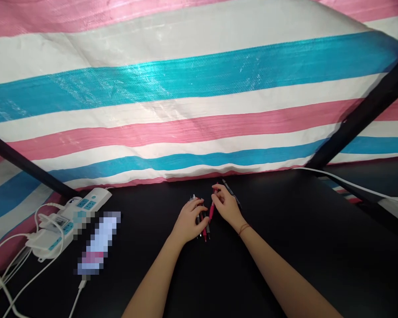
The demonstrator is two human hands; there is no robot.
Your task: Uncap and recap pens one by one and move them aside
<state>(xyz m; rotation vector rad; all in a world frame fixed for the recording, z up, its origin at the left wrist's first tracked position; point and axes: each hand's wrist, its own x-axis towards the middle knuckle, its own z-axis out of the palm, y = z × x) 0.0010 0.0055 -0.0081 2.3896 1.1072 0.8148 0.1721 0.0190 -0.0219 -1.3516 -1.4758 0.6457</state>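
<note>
My left hand (188,220) lies over several pens on the black table, its fingers curled across them and its thumb along their right side. The lower ends of a red pen (204,235) and a grey pen (208,230) stick out below the fingers; the rest of the bunch is mostly hidden. Close by on the right, my right hand (228,207) pinches another red pen (212,212) between thumb and fingers, its tip pointing down toward the bunch. Just behind the right hand, a dark pen (231,191) lies slanted on the table.
To the left are a white power strip (101,198) with plugs and cables, and a blurred phone (99,243) on a charging cable (82,285). A striped tarp (199,128) hangs behind the black table (265,287). Black bars slope down at both sides; a white cable (345,179) runs right.
</note>
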